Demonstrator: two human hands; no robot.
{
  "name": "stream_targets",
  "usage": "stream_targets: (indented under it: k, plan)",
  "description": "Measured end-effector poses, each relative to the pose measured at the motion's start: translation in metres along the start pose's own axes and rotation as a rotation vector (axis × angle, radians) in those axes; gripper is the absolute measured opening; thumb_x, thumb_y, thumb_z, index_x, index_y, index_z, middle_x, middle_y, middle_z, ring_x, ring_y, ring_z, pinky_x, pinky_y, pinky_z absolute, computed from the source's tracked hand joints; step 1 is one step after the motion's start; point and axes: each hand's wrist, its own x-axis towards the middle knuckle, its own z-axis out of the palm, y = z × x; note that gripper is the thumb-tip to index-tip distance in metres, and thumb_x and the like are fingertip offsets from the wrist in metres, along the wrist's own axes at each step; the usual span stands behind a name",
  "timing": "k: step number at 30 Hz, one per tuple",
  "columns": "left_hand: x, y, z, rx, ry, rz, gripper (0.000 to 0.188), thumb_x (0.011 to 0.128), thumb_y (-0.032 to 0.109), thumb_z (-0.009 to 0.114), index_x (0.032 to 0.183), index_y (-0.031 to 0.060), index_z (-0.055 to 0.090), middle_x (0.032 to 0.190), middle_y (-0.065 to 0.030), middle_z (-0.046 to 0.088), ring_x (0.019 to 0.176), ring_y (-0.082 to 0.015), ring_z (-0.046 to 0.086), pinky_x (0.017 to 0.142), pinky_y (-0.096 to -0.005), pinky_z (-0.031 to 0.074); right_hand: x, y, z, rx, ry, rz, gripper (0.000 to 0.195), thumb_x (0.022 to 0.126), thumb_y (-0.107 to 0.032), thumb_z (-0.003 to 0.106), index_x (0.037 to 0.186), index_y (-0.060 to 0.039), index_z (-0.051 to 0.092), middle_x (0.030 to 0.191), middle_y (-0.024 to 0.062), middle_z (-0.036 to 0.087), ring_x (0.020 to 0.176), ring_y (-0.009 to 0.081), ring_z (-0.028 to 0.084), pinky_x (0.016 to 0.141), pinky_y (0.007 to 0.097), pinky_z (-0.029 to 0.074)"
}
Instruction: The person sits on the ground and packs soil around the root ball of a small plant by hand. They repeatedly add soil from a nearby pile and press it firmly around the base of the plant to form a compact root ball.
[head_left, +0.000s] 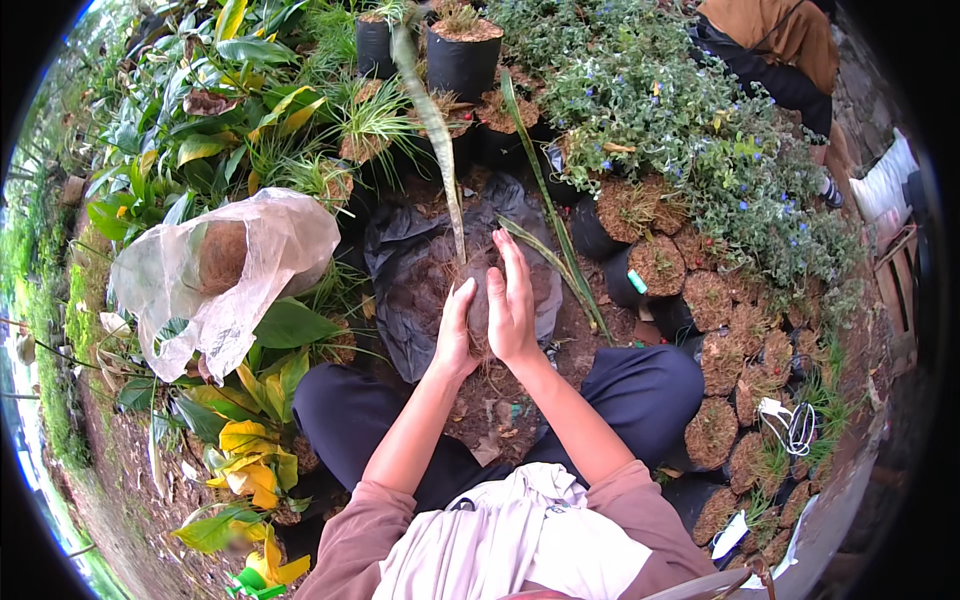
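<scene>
Between my palms is a brown fibrous root ball (478, 304), pressed from both sides. My left hand (456, 330) cups its left side and my right hand (514, 311) lies along its right side with the fingers straight. A long mottled snake plant leaf (439, 131) rises from the ball and looks blurred towards its tip. Beneath lies a crumpled black plastic sheet (397, 300) with brown fibre on it. Other snake plant leaves (559, 221) rest on the ground just right of my hands.
A clear plastic bag (289, 232) holding brown fibre sits on the leafy plants at left. Black potted plants (463, 64) stand ahead; several more pots (709, 300) crowd the right. Another person (787, 52) is at the upper right. A white cable (799, 427) lies on the pots.
</scene>
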Motion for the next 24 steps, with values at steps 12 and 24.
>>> stream_targets:
  k: [12, 24]
  plan:
    - [0.009, 0.005, -0.011, 0.036, 0.038, 0.019, 0.045, 0.098, 0.042, 0.047, 0.128, 0.0083, 0.052, 0.123, -0.0087, 0.058, 0.111, -0.0192, 0.058, 0.096, -0.0336, 0.047, -0.008, -0.008, 0.002, 0.029, -0.024, -0.166, 0.036, 0.097, -0.025, 0.049, 0.117, 0.0047, 0.055, 0.118, 0.0217, 0.055, 0.113, 0.0366, 0.053, 0.099, 0.043, 0.04]
    - [0.008, 0.01, -0.01, 0.187, 0.003, 0.115, 0.045, 0.101, 0.04, 0.043, 0.131, 0.007, 0.049, 0.125, -0.0096, 0.057, 0.114, -0.0203, 0.057, 0.098, -0.0346, 0.046, -0.008, -0.004, 0.003, 0.047, -0.06, -0.146, 0.044, 0.095, -0.031, 0.053, 0.121, 0.0047, 0.052, 0.121, 0.0232, 0.053, 0.115, 0.0392, 0.05, 0.101, 0.0452, 0.038]
